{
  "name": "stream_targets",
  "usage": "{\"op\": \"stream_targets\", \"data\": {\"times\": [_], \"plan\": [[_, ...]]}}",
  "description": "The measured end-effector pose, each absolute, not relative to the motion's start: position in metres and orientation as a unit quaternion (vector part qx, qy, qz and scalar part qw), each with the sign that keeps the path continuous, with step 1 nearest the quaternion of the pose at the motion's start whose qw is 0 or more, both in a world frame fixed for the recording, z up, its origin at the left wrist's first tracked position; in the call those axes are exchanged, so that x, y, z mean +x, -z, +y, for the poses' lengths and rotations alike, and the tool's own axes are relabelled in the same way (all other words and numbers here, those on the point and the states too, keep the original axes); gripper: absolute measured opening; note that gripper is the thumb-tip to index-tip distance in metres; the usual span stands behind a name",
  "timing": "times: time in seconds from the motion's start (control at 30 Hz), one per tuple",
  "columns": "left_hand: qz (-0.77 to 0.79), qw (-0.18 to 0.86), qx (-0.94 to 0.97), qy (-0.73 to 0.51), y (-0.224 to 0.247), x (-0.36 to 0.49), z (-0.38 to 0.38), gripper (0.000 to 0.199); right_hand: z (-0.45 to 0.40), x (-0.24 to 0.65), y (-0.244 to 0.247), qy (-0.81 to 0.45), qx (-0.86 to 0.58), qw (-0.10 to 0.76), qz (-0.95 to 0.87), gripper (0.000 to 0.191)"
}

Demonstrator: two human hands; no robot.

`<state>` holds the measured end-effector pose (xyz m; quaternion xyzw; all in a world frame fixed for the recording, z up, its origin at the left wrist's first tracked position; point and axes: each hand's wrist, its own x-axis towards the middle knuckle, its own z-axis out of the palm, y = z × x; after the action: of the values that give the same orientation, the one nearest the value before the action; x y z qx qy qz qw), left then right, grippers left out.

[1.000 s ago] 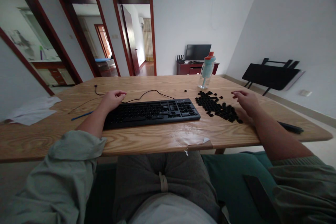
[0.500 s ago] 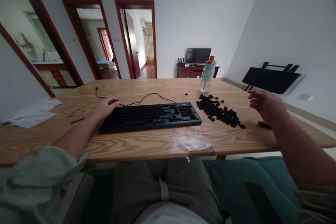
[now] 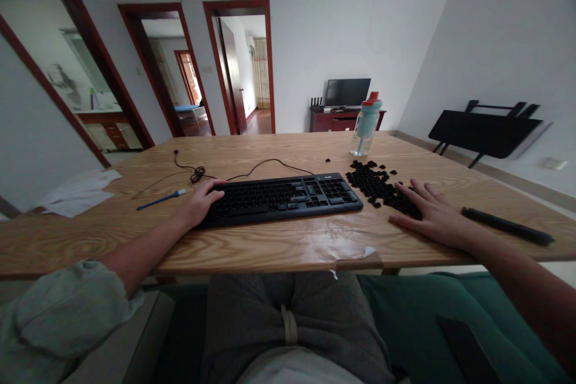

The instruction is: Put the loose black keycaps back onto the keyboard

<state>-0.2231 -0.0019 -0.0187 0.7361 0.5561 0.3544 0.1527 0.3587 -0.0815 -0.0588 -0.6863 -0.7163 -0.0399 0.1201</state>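
A black keyboard [image 3: 279,201] with many of its keycaps off lies on the wooden table in front of me. At its left end is my left hand [image 3: 204,201], thumb on the top face and fingers over the far corner, gripping it. A heap of loose black keycaps [image 3: 369,180] is to the keyboard's right. My right hand [image 3: 427,210] reaches over the near right side of this heap, palm down with fingers spread, the fingertips touching or just above the caps. To the right of that hand lies a long black stick-like object [image 3: 506,225].
A clear bottle [image 3: 363,132] with a red and teal cap stands behind the heap. Left of the keyboard are a blue brush [image 3: 159,199], the cable [image 3: 197,174] and white paper [image 3: 78,192]. Torn film [image 3: 369,251] lifts at the table's front edge [image 3: 279,264].
My right hand has come down and left from the air onto the edge of the keycap heap. My left hand has settled on the keyboard's left end. The view has shifted slightly.
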Motion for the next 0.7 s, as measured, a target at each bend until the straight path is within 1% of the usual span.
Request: {"op": "stream_targets", "data": {"times": [0.13,0.43,0.57,0.7], "plan": [[0.56,0.137,0.739,-0.347,0.02,-0.21,-0.005,0.044,-0.055,0.359,0.058,0.033,-0.68,0.106,-0.725,0.097],[0.538,0.118,0.778,-0.302,0.015,-0.195,0.014,0.047,0.004,0.352,0.052,0.022,-0.674,0.1,-0.731,0.091],[0.541,0.128,0.787,-0.269,0.011,-0.196,0.032,0.049,0.025,0.362,0.042,-0.001,-0.659,0.101,-0.745,0.082],[0.602,0.131,0.762,-0.2,-0.008,-0.18,0.052,0.046,0.048,0.35,0.023,-0.005,-0.668,0.154,-0.728,0.068]]}}
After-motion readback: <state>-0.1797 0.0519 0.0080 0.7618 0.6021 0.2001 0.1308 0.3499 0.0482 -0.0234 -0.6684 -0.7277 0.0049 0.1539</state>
